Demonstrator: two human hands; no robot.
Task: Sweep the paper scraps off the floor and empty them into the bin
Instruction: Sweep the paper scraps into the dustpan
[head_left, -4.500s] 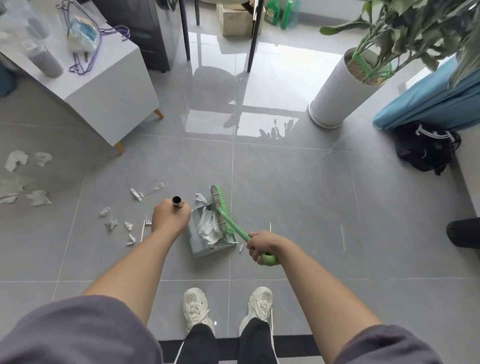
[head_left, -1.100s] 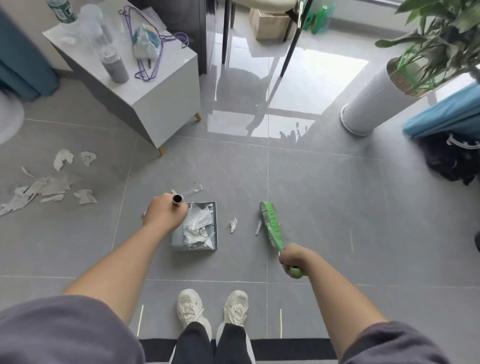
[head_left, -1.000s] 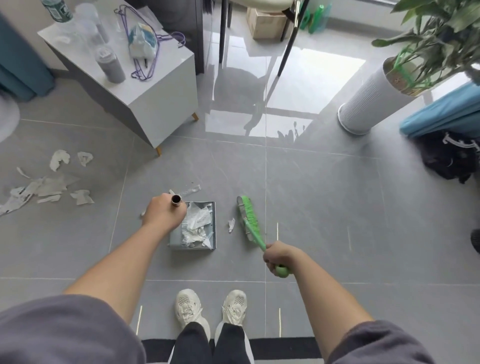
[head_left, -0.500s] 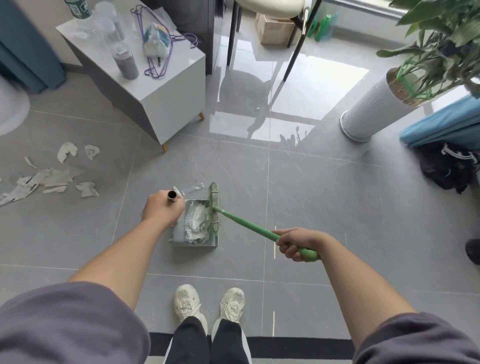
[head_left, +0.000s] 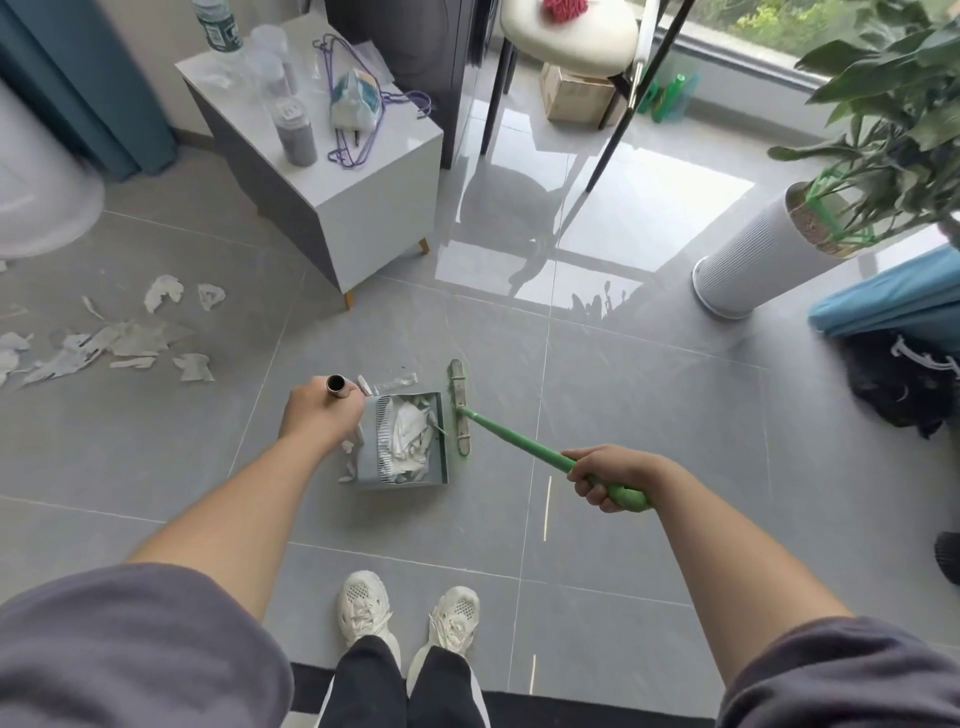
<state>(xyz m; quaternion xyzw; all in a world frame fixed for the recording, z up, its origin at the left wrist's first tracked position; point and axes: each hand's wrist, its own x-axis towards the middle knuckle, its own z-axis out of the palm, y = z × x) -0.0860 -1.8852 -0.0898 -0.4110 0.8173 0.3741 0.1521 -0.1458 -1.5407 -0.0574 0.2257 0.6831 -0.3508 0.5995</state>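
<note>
Head camera looks down over both your forearms, and the layout makes sense once you read what each hand is for. Your left hand is wrapped tight around the top of the dustpan handle, so you can stand upright and pin the dustpan flat on the tile floor; its open mouth faces right, toward the broom. Your right hand is closed around the green broom handle near its end, and the handle slopes down and left so the broom head sits just beside the pan's lip, parallel to it. That angle lets the bristles push along the floor into the pan rather than flick scraps over it. A heap of paper scraps already lies in the pan. A few small pieces lie on the floor just behind and to the left of the pan, where this stroke cannot reach them. A larger scatter of paper scraps lies well apart to your left, near the white cabinet. By my reading you are part way through, with no bin clearly in view.
</note>
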